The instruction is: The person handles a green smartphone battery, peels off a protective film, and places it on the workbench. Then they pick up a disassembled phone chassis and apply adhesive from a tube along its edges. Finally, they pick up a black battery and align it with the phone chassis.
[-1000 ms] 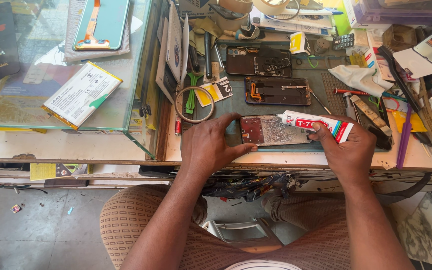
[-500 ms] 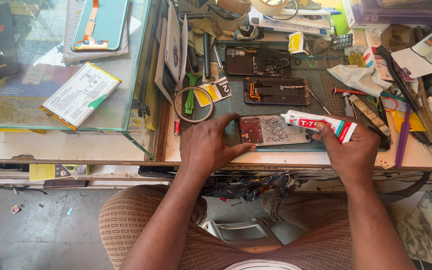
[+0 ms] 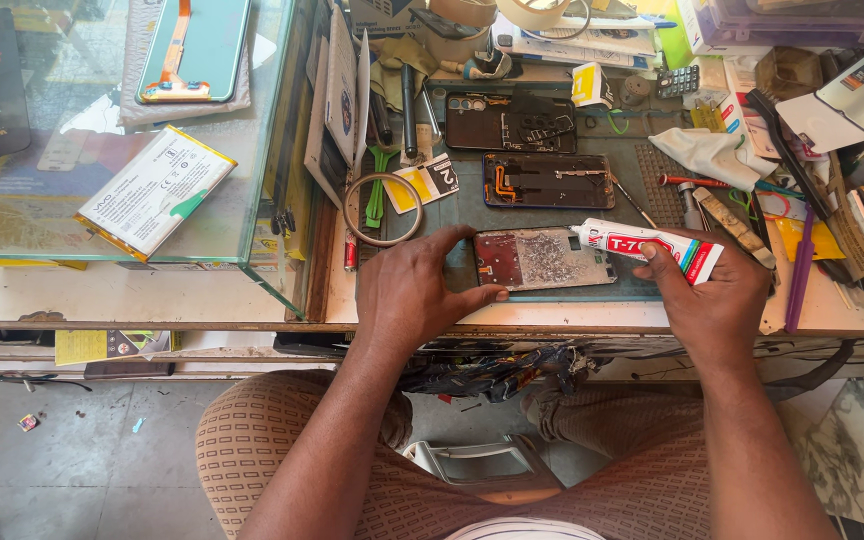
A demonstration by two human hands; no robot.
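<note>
A stripped phone frame [image 3: 544,259] is lying flat at the near edge of the tabletop [image 3: 592,315], on a dark mat. It's pinned by the left hand [image 3: 414,292], fingers spread narrow along its left end and the thumb tucked under the near edge, probably so it can't skid while glue goes on. A white glue tube [image 3: 647,247] with red lettering is gripped in the right hand [image 3: 717,300], thumb pressed on top. The tube is held nearly flat, nozzle pointed left and resting at the frame's top right corner, which looks like the spot being worked. Whether any glue is actually coming out can't be told.

Counted up: three opened phone bodies in all, the one being held plus two more [image 3: 548,180] [image 3: 510,122] parked farther back on the mat, likely kept out of the way. One glue tube. One tape ring [image 3: 382,208] is lying just left of the mat, with green tweezers [image 3: 376,190] poking through it. A white cloth [image 3: 714,152] is bunched up far right. On the glass case [image 3: 252,235] to the left, one battery [image 3: 155,190] and one screen panel [image 3: 195,48] are laid out, well apart from the work. The right side is just piled with tools and clutter, too jumbled to count.
</note>
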